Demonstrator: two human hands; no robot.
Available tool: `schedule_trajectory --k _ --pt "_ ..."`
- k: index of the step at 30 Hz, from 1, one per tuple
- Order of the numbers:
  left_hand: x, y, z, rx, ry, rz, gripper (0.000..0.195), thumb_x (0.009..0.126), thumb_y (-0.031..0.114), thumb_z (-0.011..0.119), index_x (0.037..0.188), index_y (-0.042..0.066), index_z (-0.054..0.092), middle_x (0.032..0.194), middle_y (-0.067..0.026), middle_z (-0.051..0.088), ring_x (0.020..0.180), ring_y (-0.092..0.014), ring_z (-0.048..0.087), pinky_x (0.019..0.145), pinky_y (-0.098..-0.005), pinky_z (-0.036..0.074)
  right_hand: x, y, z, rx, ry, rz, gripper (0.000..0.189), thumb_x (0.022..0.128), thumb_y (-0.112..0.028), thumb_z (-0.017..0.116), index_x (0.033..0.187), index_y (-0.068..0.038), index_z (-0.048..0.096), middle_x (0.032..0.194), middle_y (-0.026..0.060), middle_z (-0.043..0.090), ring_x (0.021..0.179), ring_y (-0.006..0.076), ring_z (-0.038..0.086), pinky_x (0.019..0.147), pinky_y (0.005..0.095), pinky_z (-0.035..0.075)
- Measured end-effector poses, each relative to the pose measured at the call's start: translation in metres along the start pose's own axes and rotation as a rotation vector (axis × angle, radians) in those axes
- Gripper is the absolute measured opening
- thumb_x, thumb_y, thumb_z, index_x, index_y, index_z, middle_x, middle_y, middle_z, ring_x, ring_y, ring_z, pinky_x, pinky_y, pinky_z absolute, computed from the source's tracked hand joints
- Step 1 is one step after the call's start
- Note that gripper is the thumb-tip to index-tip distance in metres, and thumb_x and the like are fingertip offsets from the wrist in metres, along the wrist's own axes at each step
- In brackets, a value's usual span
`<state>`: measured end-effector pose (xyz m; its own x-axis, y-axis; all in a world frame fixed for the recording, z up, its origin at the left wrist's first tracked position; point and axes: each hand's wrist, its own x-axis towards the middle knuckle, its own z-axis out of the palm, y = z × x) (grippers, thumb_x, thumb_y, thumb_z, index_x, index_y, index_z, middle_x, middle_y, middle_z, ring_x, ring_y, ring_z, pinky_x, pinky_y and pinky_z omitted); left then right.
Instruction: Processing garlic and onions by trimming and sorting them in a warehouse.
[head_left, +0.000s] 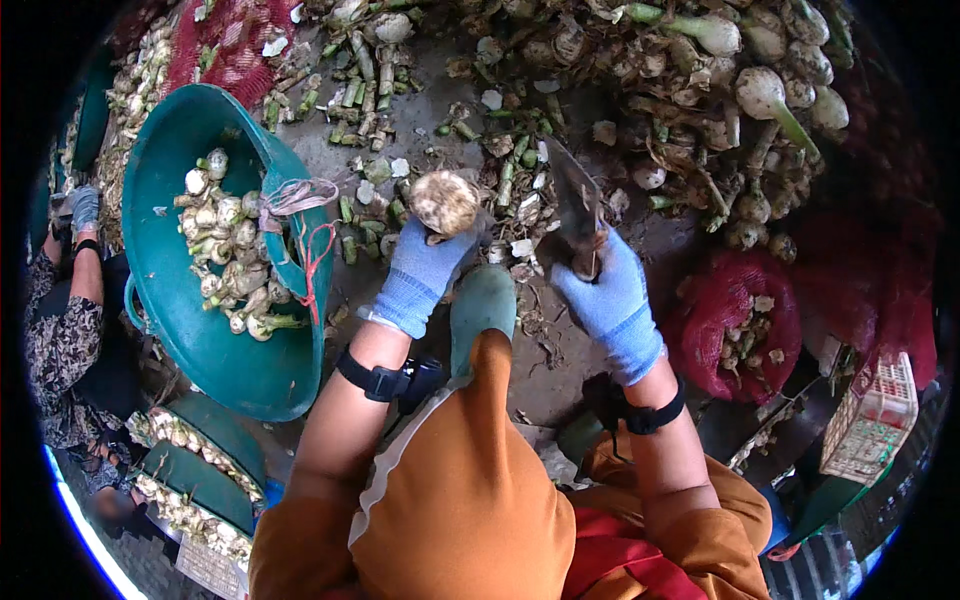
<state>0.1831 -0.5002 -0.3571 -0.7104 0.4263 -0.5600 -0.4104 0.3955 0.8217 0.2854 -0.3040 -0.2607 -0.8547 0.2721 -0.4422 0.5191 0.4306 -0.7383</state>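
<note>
My left hand (431, 262), in a blue knit glove, holds a round, soil-stained bulb (445, 202), which looks like garlic, with its flat side facing up. My right hand (607, 292), gloved the same way, grips a wide-bladed knife (574, 187) whose blade points up and away from me. The two hands are apart, and the blade does not touch the bulb. Cut stem pieces (506, 184) and peelings lie on the floor beyond them. To the left, a green tub (161, 300) holds trimmed bulbs (232, 232). A heap of untrimmed bulbs with stems (757, 94) lies at the upper right.
A red mesh bag (780, 330) with bulbs and scraps stands at the right, near a white plastic crate (870, 427). Another red mesh (217, 52) lies beyond the tub. At the far left a co-worker's gloved hand (84, 208) shows. More filled green containers (210, 427) stand at lower left.
</note>
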Motion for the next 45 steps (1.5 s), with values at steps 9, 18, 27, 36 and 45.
schedule_trajectory --k 9,18,27,36,45 --pt "-0.031 0.056 0.016 -0.050 -0.180 0.319 0.069 0.064 0.013 0.081 0.122 0.005 0.044 0.115 -0.0092 0.052 0.105 -0.019 0.054 0.095 -0.0322 0.045 0.002 -0.006 -0.003 -0.538 -0.009 -0.343 0.032 0.065 -0.017 0.067 0.096 -0.011 0.059 0.103 0.0103 0.056 0.092 0.0308 0.059 0.074 0.0401 0.050" --pt "-0.021 0.018 0.015 0.195 -0.114 0.573 0.052 0.073 0.013 0.074 0.117 0.006 0.046 0.108 -0.0080 0.056 0.100 -0.019 0.056 0.092 -0.0312 0.046 0.016 0.001 0.008 -0.384 0.043 -0.321 0.028 0.064 -0.019 0.066 0.089 -0.008 0.060 0.087 0.0132 0.054 0.078 0.0365 0.058 0.064 0.0424 0.047" --pt "-0.060 0.072 0.001 -0.649 -0.470 0.043 0.070 0.067 0.003 0.078 0.128 0.007 0.044 0.119 -0.0083 0.056 0.109 -0.019 0.055 0.097 -0.0361 0.046 0.064 0.064 0.027 -0.113 0.011 0.221 0.025 0.075 -0.023 0.063 0.095 -0.007 0.065 0.075 0.0135 0.065 0.068 0.0290 0.064 0.063 0.0378 0.052" --pt "-0.014 0.030 0.021 -0.292 -0.186 0.219 0.080 0.072 0.024 0.079 0.136 0.000 0.037 0.133 -0.0147 0.046 0.120 -0.025 0.047 0.101 -0.0348 0.040 0.036 0.014 0.016 0.453 0.077 -0.070 0.028 0.074 -0.021 0.066 0.094 -0.002 0.063 0.089 0.0086 0.062 0.083 0.0252 0.062 0.073 0.0325 0.049" --pt "-0.036 0.053 -0.063 -1.218 -0.149 -0.083 0.054 0.093 0.052 0.045 0.111 0.002 0.057 0.069 -0.0019 0.050 0.058 -0.018 0.049 0.056 -0.0329 0.042 0.036 0.096 -0.049 0.086 0.334 0.227 0.031 0.073 -0.027 0.067 0.096 -0.005 0.065 0.098 0.0139 0.065 0.087 0.0345 0.062 0.076 0.0432 0.049"
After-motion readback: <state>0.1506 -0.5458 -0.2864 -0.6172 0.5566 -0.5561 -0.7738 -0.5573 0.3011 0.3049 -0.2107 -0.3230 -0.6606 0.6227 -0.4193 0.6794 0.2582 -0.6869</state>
